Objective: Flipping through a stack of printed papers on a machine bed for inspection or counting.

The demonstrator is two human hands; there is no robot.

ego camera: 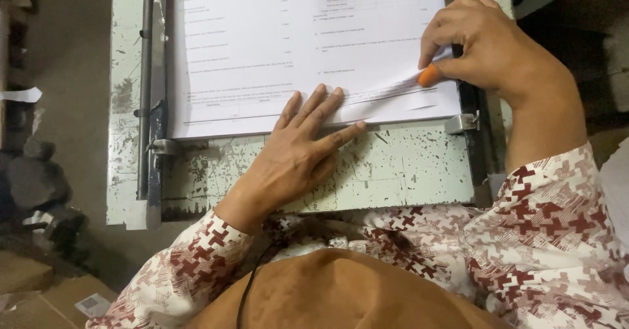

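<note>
While our left hand (298, 155) lies flat with its fingers spread and pressed onto the near edge of the thick stack of white printed paper sheets (295, 47), our right hand (488, 50) sits at the stack's near right corner and is clearly the nearer one to the loose sheets. The stack runs its long axis left to right across the worn, paint-chipped pale green metal table (393, 172), lying just ahead of both hands, its left edge against a grey metal rail (156, 73). Our right fingers are curled and partly closed, pinching up the corner of the top few sheets; an orange rubber fingertip cover (428, 75) on what seems to be the thumb touches the lifted edge, though we can't quite tell how many sheets it has. The paper shows faint lines of print and a small table, with its near right corner fanned slightly upward. Our left hand holds nothing, only pressing down.
</note>
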